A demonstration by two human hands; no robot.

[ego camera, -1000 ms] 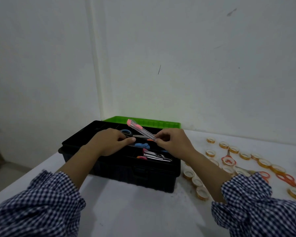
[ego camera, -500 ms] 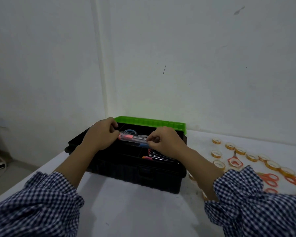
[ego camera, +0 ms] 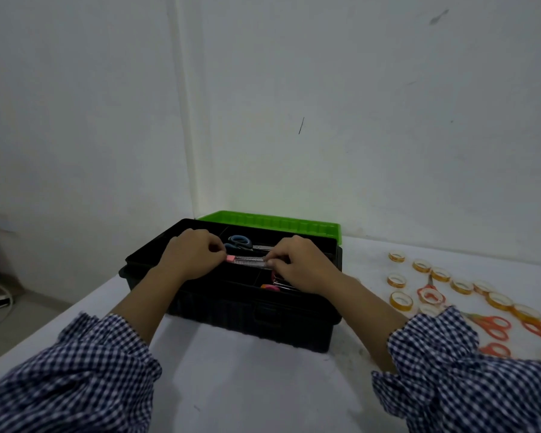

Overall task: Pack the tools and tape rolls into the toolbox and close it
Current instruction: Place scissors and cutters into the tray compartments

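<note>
Slim clear tool (ego camera: 250, 260) w/ pink end, prob. a cutter but can't tell for sure, is held level across the open black toolbox (ego camera: 231, 317), just over the tray dividers near its middle. Left hand (ego camera: 189, 257) pinches the pink end at 9 o'clock. Right hand (ego camera: 303, 265) pinches the other end at 3 o'clock, fingers curled, thumb hidden. Whether the tool touches the tray: can't tell.

Handling, my read: light, stiff plastic body, smooth so a bit slippery. It's thin enough that a two-end pinch is plenty, no squeeze needed. If it's a cutter, the blade end is the risk, so fingers belong on the casing sides, not the tip. It's long vs. the small compartments, so it prob. needs a long slot running 9 to 3, laid flat, else it'll bridge a divider and foul the lid.

Blue-handled scissors (ego camera: 239, 242) lie in the slot at 12 o'clock of the tool. Something pink (ego camera: 270, 287) + metal bits sit in the compartment at 5 o'clock, partly under the right hand. Green lid (ego camera: 272, 223) is thrown back at 12 o'clock of the box.

On the table (ego camera: 247, 385), at 3 o'clock of the box, many yellow tape rolls (ego camera: 402, 303) and orange scissors (ego camera: 494, 331) are not yet packed. Rolls: light, rigid rings, easy to grab by the rim or thru the core. Scissors: stiff, take by the handles or closed blades. Lots left to pack, so closing the lid is a long way off.
</note>
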